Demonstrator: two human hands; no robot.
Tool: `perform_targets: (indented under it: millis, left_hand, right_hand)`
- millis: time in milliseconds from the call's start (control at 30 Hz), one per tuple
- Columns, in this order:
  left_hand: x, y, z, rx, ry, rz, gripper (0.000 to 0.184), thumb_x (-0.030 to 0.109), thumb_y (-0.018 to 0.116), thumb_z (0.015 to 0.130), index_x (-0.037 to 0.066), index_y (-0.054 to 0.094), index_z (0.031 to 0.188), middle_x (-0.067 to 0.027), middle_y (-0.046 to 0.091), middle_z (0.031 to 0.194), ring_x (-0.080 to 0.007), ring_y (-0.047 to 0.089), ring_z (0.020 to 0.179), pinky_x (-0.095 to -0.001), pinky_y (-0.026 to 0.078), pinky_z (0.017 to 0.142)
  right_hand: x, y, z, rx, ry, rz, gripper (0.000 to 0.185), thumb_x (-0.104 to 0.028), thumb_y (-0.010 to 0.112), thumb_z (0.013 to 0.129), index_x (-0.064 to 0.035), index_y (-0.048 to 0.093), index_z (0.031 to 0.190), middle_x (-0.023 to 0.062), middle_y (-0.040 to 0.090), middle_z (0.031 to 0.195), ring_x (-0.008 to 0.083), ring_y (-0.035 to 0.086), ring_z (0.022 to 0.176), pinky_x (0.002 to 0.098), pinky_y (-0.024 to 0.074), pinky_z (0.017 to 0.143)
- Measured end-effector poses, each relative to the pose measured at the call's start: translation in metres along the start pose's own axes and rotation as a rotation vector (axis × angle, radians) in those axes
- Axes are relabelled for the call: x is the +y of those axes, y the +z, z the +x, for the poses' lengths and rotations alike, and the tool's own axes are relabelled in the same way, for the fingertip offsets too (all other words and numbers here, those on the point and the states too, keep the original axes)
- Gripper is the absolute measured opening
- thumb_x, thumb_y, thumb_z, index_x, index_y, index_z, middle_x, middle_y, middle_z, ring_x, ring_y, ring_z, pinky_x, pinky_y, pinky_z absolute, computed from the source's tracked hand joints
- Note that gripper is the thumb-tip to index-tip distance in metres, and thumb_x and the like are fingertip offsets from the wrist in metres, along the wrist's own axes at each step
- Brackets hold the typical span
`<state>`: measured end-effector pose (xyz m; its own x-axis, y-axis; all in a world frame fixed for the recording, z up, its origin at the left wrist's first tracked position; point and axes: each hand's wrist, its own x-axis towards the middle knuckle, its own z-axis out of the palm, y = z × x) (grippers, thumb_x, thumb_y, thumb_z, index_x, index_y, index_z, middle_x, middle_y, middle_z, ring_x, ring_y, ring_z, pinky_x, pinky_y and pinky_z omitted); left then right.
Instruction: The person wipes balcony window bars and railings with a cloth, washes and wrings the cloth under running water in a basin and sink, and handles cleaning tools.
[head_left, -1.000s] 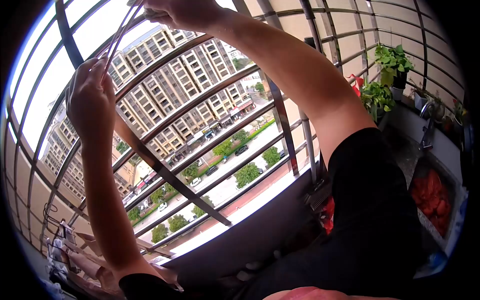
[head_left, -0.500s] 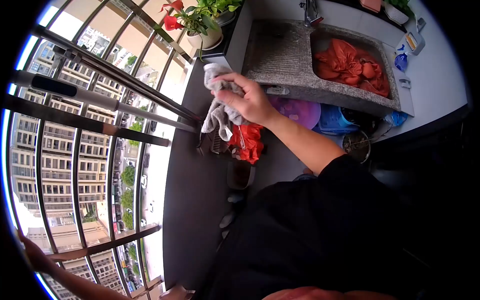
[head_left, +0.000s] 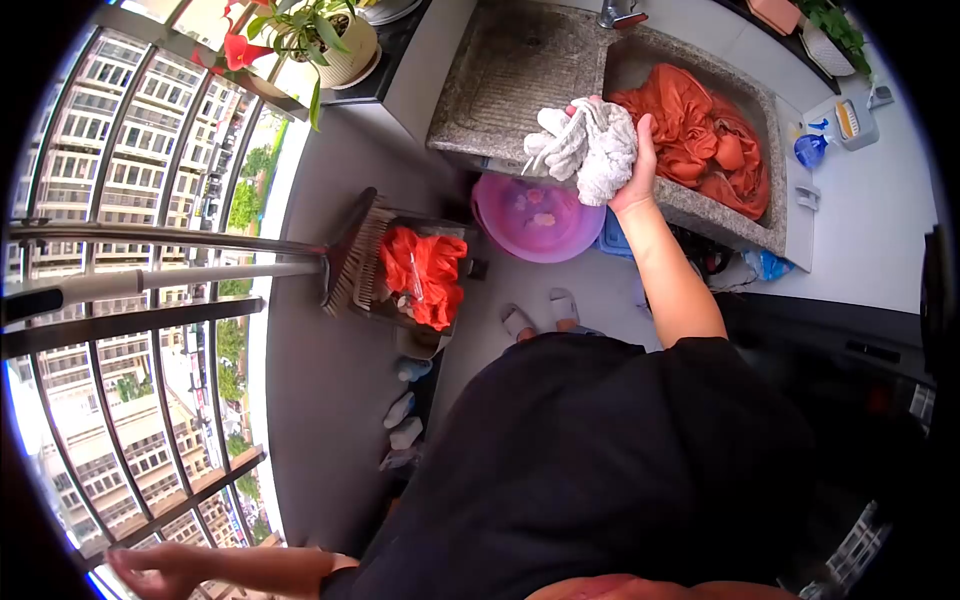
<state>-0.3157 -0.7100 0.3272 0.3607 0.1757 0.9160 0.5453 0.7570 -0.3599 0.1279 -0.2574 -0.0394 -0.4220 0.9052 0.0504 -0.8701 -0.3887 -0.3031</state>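
Has swung the crumpled white cloth (head_left: 608,150) away from above the broom (head_left: 350,255) and red plastic bag (head_left: 425,275), there half a second ago, to over the front edge of the stone sink (head_left: 530,90). Puts the handling, judging by that shift, at the sink side rather than by the window bars (head_left: 130,322).

Holds the cloth in the right hand (head_left: 638,178), bunched above the palm, with the thumb spread along the right side; looks only partly closed, cradling more than clenching. Cannot tell the full curl of the fingers hidden beneath. Keeps the cloth just beside the orange-red fabric (head_left: 690,130) in the deep compartment, and above the purple basin (head_left: 505,235) under the sink.

Has the left hand (head_left: 160,568) near the bars at the lower left, loosely open, with nothing seen in it; cannot tell of any contact there, so close to the dark edge of the view.
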Motion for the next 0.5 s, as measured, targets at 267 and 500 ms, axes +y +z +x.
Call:
perform_targets:
  millis: [267, 500]
  left_hand:
    - [0.472, -0.016, -0.217, -1.775, -1.792, -2.141, 0.08, 0.058, 0.049, 0.103, 0.005, 0.025, 0.159, -0.0249, 0.031, 0.16, -0.0378, 0.036, 0.146, -0.0549, 0.038, 0.114]
    - [0.642, 0.039, -0.22, -1.822, -2.607, -2.34, 0.053, 0.043, 0.048, 0.107, 0.005, 0.052, 0.143, -0.0143, 0.062, 0.138, -0.0307, 0.059, 0.127, -0.0448, 0.046, 0.111]
  right_hand:
    - [0.052, 0.004, 0.029, 0.035, 0.107, 0.089, 0.052, -0.03, 0.054, 0.097, -0.0075, 0.052, 0.144, 0.0152, 0.061, 0.137, 0.0328, 0.059, 0.127, 0.0488, 0.0447, 0.111]
    - [-0.002, 0.001, 0.107, -0.111, -0.168, -1.509, 0.056, -0.036, 0.054, 0.105, -0.0037, 0.045, 0.15, 0.0198, 0.064, 0.128, 0.0276, 0.064, 0.116, 0.0385, 0.0488, 0.103]
